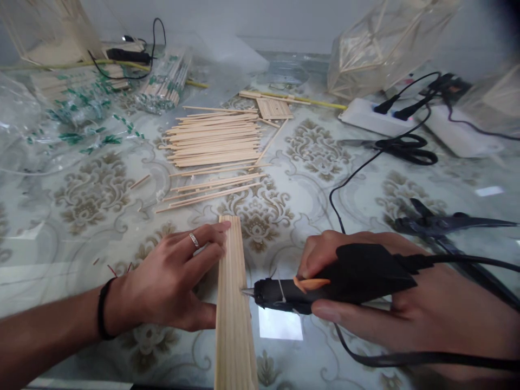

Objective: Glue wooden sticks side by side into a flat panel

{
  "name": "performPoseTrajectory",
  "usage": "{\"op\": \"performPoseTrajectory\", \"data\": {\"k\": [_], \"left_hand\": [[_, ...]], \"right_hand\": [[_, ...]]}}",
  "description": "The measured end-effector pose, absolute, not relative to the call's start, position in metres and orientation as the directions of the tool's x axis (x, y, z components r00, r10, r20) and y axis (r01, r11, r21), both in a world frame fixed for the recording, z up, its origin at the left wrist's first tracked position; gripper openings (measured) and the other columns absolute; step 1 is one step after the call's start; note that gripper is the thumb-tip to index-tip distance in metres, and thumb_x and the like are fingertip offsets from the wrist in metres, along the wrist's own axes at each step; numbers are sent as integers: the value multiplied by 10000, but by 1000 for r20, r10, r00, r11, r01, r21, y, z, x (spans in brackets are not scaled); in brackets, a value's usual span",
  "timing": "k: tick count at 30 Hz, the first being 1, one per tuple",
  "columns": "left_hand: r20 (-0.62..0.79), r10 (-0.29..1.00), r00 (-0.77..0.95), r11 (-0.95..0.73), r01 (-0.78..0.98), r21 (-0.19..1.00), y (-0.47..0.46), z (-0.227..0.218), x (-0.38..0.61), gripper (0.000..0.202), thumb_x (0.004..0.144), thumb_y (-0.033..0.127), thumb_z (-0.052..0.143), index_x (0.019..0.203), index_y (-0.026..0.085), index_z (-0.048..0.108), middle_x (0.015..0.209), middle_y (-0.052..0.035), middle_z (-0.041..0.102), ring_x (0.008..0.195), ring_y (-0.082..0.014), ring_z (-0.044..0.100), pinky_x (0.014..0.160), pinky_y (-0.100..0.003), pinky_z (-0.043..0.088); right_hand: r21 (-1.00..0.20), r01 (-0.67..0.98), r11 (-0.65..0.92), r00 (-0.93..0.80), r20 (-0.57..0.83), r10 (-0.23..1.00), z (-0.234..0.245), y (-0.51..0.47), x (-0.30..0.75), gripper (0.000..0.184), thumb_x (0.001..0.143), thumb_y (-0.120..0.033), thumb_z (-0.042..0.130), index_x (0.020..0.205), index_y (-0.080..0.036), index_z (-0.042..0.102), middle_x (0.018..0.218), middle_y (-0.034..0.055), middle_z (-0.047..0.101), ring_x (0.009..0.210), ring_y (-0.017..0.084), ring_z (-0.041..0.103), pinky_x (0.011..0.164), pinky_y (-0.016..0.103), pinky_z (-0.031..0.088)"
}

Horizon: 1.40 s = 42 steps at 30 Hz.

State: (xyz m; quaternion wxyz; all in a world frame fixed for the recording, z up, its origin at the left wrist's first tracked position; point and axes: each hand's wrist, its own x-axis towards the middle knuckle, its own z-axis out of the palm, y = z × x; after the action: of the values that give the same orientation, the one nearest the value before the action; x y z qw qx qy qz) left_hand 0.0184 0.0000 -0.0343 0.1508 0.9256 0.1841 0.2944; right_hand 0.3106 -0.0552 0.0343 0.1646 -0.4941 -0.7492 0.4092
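Between both hands, stick panel (233, 303).

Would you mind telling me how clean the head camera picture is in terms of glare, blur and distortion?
Head view: the left hand, the wooden panel and the glue gun in the right hand are reasonably sharp; a bright patch of glare lies on the glossy table cover beneath the nozzle; the corners smear and bend, so the plastic-wrapped frame at the top right looks soft; the light is even with faint shadows.

Scissors (400, 147), power strip (371, 116), loose sticks (215, 142)
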Motion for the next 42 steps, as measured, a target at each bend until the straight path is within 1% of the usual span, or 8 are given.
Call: {"op": "performPoseTrajectory", "data": {"k": [4, 9, 13, 16, 22, 28, 36, 42], "left_hand": [[485, 431, 761, -886, 256, 386, 0, -34, 18, 607, 855, 578, 805, 1244, 191, 546, 1171, -163, 775, 1171, -352, 794, 789, -390, 726], [485, 433, 760, -886, 261, 383, -1, -34, 18, 605, 844, 590, 819, 1211, 182, 563, 1132, -172, 773, 1180, -372, 789, 761, -388, 732], [487, 431, 760, -887, 258, 383, -1, -35, 18, 631, 843, 603, 818, 1230, 179, 556, 1166, -178, 768, 1211, -370, 777, 820, -400, 738], [485, 427, 763, -891, 263, 370, 0, -35, 18, 642, 842, 601, 815, 1244, 179, 545, 1165, -174, 770, 1200, -368, 782, 796, -388, 736], [488, 439, 754, -885, 271, 377, 0, -35, 17, 635, 845, 626, 800, 1263, 220, 548, 1153, -149, 778, 1180, -370, 791, 770, -421, 742], [494, 428, 757, -886, 246, 392, 0, -35, 17, 672, 832, 595, 832, 1281, 186, 544, 1155, -187, 769, 1189, -403, 781, 752, -436, 741], [482, 438, 759, -881, 256, 398, -1, -35, 18, 627, 854, 611, 801, 1270, 222, 538, 1139, -156, 771, 1174, -387, 789, 750, -434, 744], [480, 436, 761, -884, 260, 389, 0, -34, 18, 625, 854, 621, 797, 1257, 215, 545, 1175, -170, 764, 1176, -390, 787, 754, -430, 742]], "right_hand": [[-788, 599, 146, -436, -167, 884, 33, -56, 311, 192, 922, -412, 729, 811, -265, 674, 720, -1, 699, 598, 176, 647, 575, 327, 513], [-791, 596, 137, -419, -160, 894, 33, -55, 311, 184, 899, -408, 748, 809, -268, 672, 726, -5, 707, 610, 188, 661, 584, 334, 511], [-779, 606, 158, -433, -157, 887, 33, -53, 311, 211, 923, -430, 727, 814, -258, 672, 737, -5, 700, 618, 179, 655, 598, 328, 514], [-770, 612, 182, -449, -148, 881, 34, -52, 310, 205, 930, -418, 725, 814, -255, 683, 734, -6, 696, 612, 173, 648, 591, 320, 507], [-782, 573, 244, -477, -76, 876, 34, -50, 309, 242, 960, -413, 694, 780, -252, 690, 728, 1, 700, 596, 172, 641, 580, 327, 505], [-800, 571, 185, -471, -134, 872, 33, -51, 310, 178, 937, -375, 730, 817, -256, 674, 731, -23, 681, 609, 157, 650, 585, 305, 509], [-801, 575, 165, -470, -159, 868, 31, -53, 312, 176, 926, -395, 739, 836, -262, 667, 757, -18, 684, 635, 169, 656, 589, 318, 504], [-791, 589, 166, -453, -154, 878, 33, -53, 311, 164, 921, -380, 741, 830, -261, 673, 753, -12, 698, 631, 174, 662, 604, 323, 515]]}}
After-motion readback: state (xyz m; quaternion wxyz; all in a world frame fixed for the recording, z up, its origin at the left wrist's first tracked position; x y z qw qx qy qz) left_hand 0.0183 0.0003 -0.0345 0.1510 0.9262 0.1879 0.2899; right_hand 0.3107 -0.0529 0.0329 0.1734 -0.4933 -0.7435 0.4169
